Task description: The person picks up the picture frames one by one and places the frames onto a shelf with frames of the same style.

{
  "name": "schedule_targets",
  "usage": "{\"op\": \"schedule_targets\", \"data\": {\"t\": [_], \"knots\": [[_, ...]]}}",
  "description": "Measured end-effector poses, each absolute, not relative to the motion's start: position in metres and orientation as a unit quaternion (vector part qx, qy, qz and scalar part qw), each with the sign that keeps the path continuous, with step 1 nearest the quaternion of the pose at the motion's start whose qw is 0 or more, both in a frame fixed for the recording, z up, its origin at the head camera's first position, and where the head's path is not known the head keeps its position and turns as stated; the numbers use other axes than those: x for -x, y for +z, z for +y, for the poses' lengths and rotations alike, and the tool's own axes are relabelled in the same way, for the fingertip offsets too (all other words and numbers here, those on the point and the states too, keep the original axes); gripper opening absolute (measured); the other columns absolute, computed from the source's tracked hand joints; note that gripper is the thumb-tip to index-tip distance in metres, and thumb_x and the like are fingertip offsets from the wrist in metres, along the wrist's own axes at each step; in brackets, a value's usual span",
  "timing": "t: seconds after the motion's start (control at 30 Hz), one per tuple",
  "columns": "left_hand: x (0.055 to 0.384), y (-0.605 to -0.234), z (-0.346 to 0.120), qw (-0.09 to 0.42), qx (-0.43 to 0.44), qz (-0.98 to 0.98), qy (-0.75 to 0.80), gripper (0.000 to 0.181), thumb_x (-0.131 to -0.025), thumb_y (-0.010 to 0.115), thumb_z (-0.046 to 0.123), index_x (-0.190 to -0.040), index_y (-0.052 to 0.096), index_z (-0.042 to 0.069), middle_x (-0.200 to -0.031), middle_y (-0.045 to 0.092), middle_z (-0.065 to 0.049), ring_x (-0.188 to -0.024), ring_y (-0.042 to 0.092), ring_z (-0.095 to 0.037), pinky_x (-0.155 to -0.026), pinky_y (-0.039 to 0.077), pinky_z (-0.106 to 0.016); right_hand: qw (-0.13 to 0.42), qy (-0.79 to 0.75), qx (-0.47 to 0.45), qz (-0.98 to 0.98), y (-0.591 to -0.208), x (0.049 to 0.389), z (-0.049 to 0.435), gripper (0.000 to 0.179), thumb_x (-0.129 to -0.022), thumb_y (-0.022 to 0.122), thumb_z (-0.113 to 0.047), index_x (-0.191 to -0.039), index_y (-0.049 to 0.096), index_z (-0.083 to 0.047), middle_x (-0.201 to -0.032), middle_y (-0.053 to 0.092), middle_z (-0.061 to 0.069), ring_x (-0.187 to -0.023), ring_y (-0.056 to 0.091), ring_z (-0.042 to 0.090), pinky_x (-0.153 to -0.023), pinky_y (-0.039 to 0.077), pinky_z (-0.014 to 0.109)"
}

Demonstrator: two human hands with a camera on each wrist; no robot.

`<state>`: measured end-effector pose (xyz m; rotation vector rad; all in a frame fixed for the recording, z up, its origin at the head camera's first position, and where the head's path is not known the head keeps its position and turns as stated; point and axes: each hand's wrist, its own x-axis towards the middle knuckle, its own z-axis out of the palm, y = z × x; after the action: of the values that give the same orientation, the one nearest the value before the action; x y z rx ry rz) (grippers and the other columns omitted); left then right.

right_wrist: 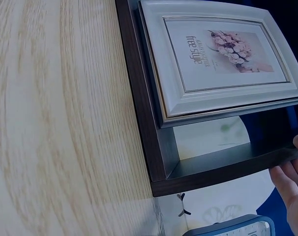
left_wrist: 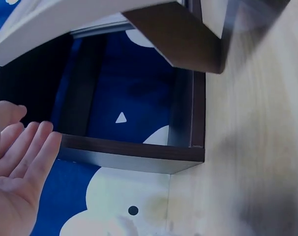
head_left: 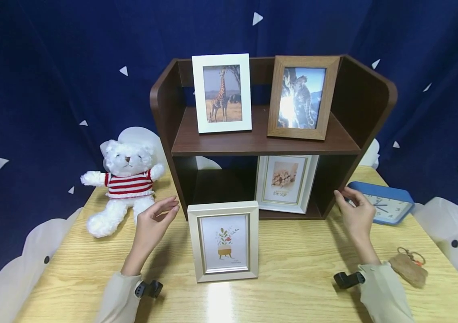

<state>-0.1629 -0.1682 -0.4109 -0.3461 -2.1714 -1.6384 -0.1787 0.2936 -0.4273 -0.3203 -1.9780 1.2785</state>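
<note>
A dark brown two-tier shelf stands between my hands. My right hand grips its right side panel low down, thumb inside and fingers outside. Beside the left side panel, my left hand has its fingers extended, fingertips right at the panel's edge. On the upper tier stand a white giraffe photo frame and a brown wooden frame. A white frame with a flower picture leans in the lower tier. In front stands a cream frame with a plant picture.
A white teddy bear in a striped sweater sits left of the shelf. To the right, a blue clock lies tilted, with a brown keychain pouch nearer me. A dark blue curtain hangs behind the wooden table.
</note>
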Motion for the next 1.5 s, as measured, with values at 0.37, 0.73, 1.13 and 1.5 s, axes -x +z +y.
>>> {"op": "schedule_targets", "data": {"t": [0.37, 0.73, 1.13, 1.5], "knots": [[0.135, -0.415, -0.177, 0.079, 0.141, -0.782, -0.603, 0.025, -0.089, 0.065, 0.002, -0.111, 0.065, -0.007, -0.102, 0.069, -0.022, -0.09, 0.066, -0.002, -0.079, 0.057, -0.018, 0.361, 0.511, 0.13, -0.77, -0.425, 0.174, 0.292, 0.027, -0.083, 0.072, -0.009, -0.103, 0.068, 0.009, -0.075, 0.056, -0.033, -0.077, 0.055, -0.015, -0.063, 0.044, -0.001], [0.122, -0.438, -0.163, 0.016, 0.203, -0.731, -0.652, 0.037, -0.082, 0.067, -0.007, -0.116, 0.056, -0.017, -0.1, 0.07, -0.005, -0.093, 0.066, -0.006, -0.082, 0.058, -0.027, 0.371, 0.506, 0.133, -0.767, -0.429, 0.176, 0.297, 0.029, -0.083, 0.074, -0.012, -0.103, 0.068, 0.008, -0.076, 0.057, -0.031, -0.077, 0.056, -0.014, -0.065, 0.046, 0.0], [0.117, -0.454, -0.156, 0.052, 0.224, -0.716, -0.659, 0.041, -0.075, 0.07, -0.015, -0.113, 0.053, -0.021, -0.095, 0.068, 0.011, -0.089, 0.065, -0.002, -0.074, 0.06, -0.027, 0.373, 0.509, 0.118, -0.766, -0.427, 0.179, 0.295, 0.026, -0.082, 0.074, -0.007, -0.101, 0.068, 0.009, -0.075, 0.056, -0.032, -0.077, 0.056, -0.014, -0.069, 0.047, -0.001], [0.116, -0.457, -0.153, 0.04, 0.213, -0.731, -0.647, 0.047, -0.072, 0.073, -0.014, -0.114, 0.054, -0.019, -0.092, 0.07, -0.009, -0.087, 0.065, -0.004, -0.074, 0.06, -0.029, 0.371, 0.52, 0.111, -0.761, -0.42, 0.175, 0.289, 0.023, -0.082, 0.072, -0.001, -0.1, 0.067, 0.012, -0.074, 0.057, -0.031, -0.075, 0.056, -0.014, -0.067, 0.047, 0.0]]}}
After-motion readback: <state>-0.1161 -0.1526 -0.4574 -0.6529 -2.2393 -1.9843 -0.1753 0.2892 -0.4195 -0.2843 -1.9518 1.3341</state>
